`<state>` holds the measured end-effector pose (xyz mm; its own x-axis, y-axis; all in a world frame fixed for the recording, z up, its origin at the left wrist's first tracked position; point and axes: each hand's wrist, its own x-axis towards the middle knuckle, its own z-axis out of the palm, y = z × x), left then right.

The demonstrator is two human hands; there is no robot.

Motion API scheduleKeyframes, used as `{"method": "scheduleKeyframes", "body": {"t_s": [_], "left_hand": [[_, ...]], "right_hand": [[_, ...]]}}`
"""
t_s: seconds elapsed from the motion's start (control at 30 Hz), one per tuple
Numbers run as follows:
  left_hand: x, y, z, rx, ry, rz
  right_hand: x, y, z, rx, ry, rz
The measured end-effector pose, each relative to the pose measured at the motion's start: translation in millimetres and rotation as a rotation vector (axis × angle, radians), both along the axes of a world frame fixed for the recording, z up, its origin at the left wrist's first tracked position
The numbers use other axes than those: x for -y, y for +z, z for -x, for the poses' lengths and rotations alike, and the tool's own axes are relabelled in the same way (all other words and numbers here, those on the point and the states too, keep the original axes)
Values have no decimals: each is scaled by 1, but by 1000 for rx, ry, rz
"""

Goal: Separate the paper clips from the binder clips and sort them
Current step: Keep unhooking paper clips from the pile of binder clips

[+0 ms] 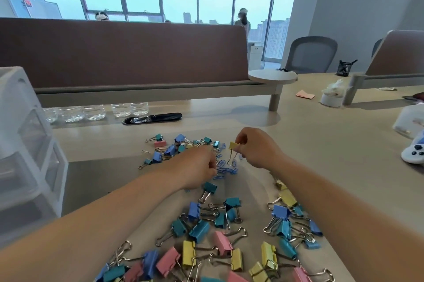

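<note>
My right hand (257, 150) pinches a yellow binder clip (233, 146) and holds it just above the desk, its wire handles hanging down. My left hand (199, 167) is curled over a small heap of blue paper clips (226, 168); what its fingertips hold is hidden. A mixed pile of binder clips (174, 147) with a few paper clips lies beyond my left hand. Near me a large spread of binder clips (220, 242) in blue, teal, pink and yellow covers the desk between and beside my forearms.
A translucent drawer unit (25, 144) stands at the left. Water bottles (96, 111) and a black cable slot (152, 118) line the back under a brown partition (119, 52). A white game controller (415, 155) and a white tub (331, 99) sit at the right.
</note>
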<state>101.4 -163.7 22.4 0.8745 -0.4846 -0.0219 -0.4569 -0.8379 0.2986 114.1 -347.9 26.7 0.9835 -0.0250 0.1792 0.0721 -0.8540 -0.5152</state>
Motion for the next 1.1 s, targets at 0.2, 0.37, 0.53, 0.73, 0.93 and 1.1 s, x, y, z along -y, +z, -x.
{"method": "scheduleKeyframes", "body": {"t_s": [0.2,0.37,0.53,0.73,0.93,1.1], "left_hand": [[1,3,26,-15,3,-62],[7,4,46,-19,16,-70],[9,4,55,-17,6,-81],[7,6,64,-17,-39,-74],[8,2,66,-32,-61,-36],[6,3,66,-9,-79,-1]], "right_hand": [[7,9,37,-92,75,49],[5,5,69,-174,154,188],[1,1,81,-200,159,240],[-1,-3,86,-227,161,289],[-2,-3,90,-235,171,282],[-2,-3,89,-226,167,283]]}}
